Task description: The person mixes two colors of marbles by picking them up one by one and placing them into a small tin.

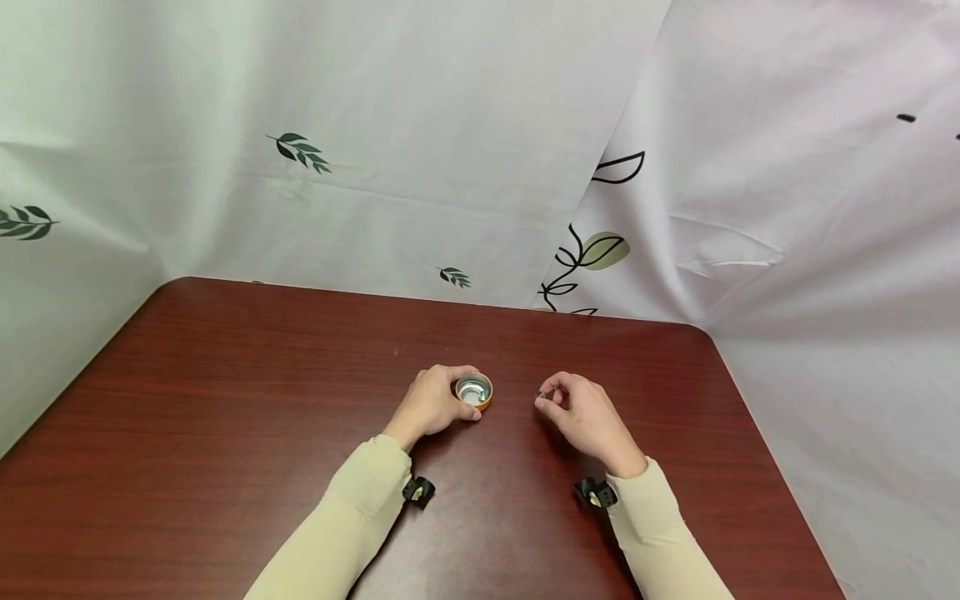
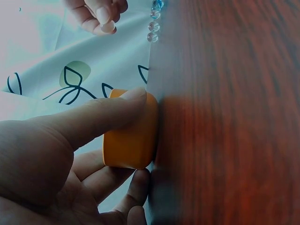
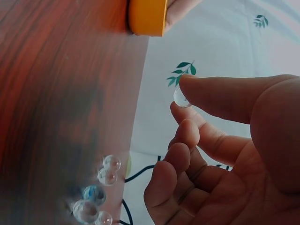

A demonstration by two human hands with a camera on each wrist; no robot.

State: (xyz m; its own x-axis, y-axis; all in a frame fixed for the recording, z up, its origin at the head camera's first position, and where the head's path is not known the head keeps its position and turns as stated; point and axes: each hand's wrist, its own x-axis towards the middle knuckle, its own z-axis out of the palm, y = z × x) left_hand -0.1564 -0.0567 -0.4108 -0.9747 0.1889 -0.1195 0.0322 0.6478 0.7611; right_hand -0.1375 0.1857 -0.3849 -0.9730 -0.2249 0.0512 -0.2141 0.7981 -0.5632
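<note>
My left hand (image 1: 433, 402) grips a small round orange tin (image 1: 485, 406) by its sides, thumb on one side and fingers on the other. The tin (image 2: 129, 136) stands upright on the table; its silvery inside holds something small and bluish. To the right of it, my right hand (image 1: 588, 414) pinches a clear glass bead (image 3: 182, 97) between thumb and forefinger, above the table, the other fingers curled. In the right wrist view, several loose beads lie on the table: clear ones (image 3: 86, 211) and a blue one (image 3: 94, 194). From the head view I cannot make these out.
The reddish-brown wooden table (image 1: 247, 400) has rounded far corners. Behind it and along its sides hangs pale cloth (image 1: 390, 200) with printed leaves. Both wrists carry small black devices on pale sleeves.
</note>
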